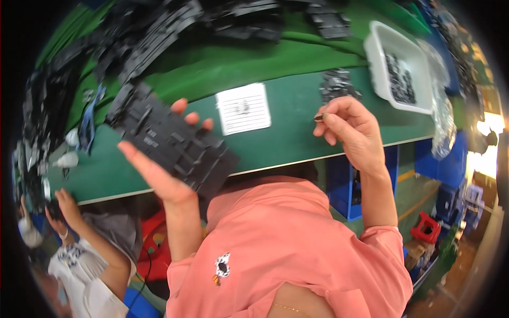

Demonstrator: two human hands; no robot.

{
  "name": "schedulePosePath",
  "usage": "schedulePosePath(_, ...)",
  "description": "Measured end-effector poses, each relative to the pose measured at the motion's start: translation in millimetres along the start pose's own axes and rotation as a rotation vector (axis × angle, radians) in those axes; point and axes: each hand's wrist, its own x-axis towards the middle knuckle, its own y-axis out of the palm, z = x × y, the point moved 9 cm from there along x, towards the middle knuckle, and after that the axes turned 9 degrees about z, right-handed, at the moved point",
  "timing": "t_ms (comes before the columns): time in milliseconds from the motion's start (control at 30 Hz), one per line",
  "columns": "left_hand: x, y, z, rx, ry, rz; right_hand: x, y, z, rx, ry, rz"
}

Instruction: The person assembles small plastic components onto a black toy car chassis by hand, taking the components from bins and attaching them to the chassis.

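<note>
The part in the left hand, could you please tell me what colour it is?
Black; the part shows best in the head view.

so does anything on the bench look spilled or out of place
Nothing looks clearly damaged, though the black panel in the left hand is blurred. What stands out most is a loose pile of small dark parts on the green bench, outside the white bin of small parts; it could be deliberate.

The moulded part (172, 138) is black, the tabletop (294, 124) green, the card (244, 109) white, dark-lined.
</note>
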Motion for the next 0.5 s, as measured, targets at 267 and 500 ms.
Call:
schedulePosePath(267, -2, -2, -2, -0.100, 0.026, 0.016, 31, 53, 6, -0.088, 0.071, 0.262)
schedulePosePath(500, 0, -2, -3, -0.125, 0.008, 0.029, 45, 68, 10, -0.233, 0.072, 0.191)
